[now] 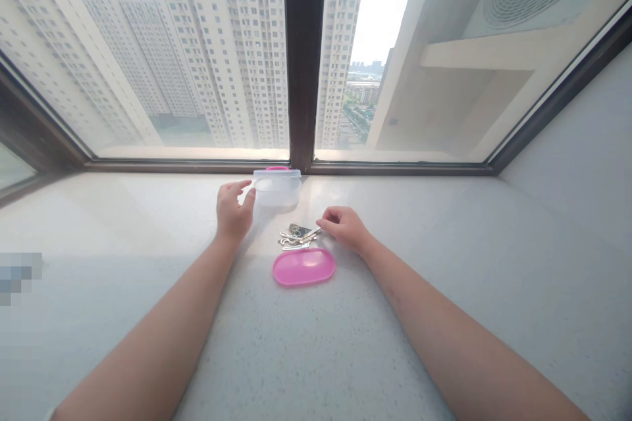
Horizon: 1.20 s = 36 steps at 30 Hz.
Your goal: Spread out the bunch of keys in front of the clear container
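Observation:
My left hand (pixel 236 210) is at the left side of a clear plastic container (pixel 278 192), thumb and fingers apart. Its fingertips are at the container's edge; whether they touch it I cannot tell. My right hand (pixel 343 227) has thumb and fingers pinched at the right end of a slim silver metal piece (pixel 313 234). That piece lies over a small pile of silver metal items (pixel 291 240), too small to name one by one. A dark flat piece (pixel 299 230) with rings on it is among them. In front of the pile lies a shallow pink oval lid or tray (pixel 304 268).
All this lies on a pale speckled windowsill (pixel 296 355). The container stands close to the dark window frame (pixel 303 66), with a bit of pink (pixel 277 168) showing behind its top. A white wall (pixel 577 131) rises on the right.

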{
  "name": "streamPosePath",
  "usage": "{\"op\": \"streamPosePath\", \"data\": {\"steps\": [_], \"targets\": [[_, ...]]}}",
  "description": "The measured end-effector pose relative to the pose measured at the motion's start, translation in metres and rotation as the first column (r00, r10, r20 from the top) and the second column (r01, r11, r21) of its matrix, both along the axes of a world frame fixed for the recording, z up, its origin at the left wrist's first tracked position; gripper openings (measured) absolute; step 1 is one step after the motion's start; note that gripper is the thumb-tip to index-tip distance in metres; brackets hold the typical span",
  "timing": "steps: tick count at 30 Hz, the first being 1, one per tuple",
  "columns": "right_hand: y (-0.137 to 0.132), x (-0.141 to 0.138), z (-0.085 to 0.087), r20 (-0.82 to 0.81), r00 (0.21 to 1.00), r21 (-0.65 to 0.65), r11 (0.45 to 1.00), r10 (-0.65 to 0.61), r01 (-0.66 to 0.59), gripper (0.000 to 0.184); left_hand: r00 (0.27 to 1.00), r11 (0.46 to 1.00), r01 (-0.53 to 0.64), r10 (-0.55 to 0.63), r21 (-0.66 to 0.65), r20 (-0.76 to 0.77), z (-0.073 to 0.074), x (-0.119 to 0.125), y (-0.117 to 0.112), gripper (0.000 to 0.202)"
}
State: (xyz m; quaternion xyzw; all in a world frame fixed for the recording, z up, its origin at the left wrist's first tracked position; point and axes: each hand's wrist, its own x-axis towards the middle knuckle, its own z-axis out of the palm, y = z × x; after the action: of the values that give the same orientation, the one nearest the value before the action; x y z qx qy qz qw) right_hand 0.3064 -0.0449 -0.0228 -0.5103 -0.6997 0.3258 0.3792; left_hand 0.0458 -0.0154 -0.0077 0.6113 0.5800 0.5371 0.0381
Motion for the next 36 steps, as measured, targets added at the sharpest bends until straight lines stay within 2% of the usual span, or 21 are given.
{"op": "streamPosePath", "data": {"steps": [4, 7, 13, 17, 21, 30, 36], "targets": [[0.000, 0.000, 0.000, -0.006, 1.000, 0.006, 1.000, 0.000, 0.000, 0.024, 0.997, 0.998, 0.015, -0.011, -0.067, 0.071, -0.005, -0.002, 0.006, 0.027], [0.000, 0.000, 0.000, -0.019, 1.000, 0.007, 1.000, 0.005, -0.005, 0.023, 0.995, 0.994, 0.068, -0.061, -0.081, 0.083, -0.006, 0.001, 0.004, 0.027], [0.000, -0.001, 0.000, -0.020, 1.000, 0.007, 1.000, 0.007, -0.006, 0.021, 0.986, 0.973, 0.169, -0.167, -0.156, 0.026, -0.010, 0.003, 0.004, 0.044], [-0.001, -0.001, 0.001, -0.020, 1.000, 0.009, 1.000, 0.004, -0.004, 0.021, 0.970, 0.931, 0.243, -0.231, -0.271, 0.075, -0.013, 0.003, 0.006, 0.054], [-0.001, -0.001, 0.001, -0.025, 1.000, 0.003, 1.000, 0.000, 0.000, 0.020, 0.964, 0.920, 0.263, -0.240, -0.289, 0.111, -0.014, 0.004, 0.005, 0.056], [0.000, -0.001, 0.000, -0.050, 0.999, -0.002, 1.000, -0.009, 0.009, 0.020, 0.952, 0.917, 0.280, -0.303, -0.284, -0.042, -0.014, 0.016, -0.003, 0.061], [0.003, 0.000, -0.004, -0.098, 0.995, 0.025, 0.999, -0.027, 0.029, 0.019, 0.910, 0.879, 0.321, -0.389, -0.353, -0.141, -0.007, 0.030, -0.017, 0.070]]}}
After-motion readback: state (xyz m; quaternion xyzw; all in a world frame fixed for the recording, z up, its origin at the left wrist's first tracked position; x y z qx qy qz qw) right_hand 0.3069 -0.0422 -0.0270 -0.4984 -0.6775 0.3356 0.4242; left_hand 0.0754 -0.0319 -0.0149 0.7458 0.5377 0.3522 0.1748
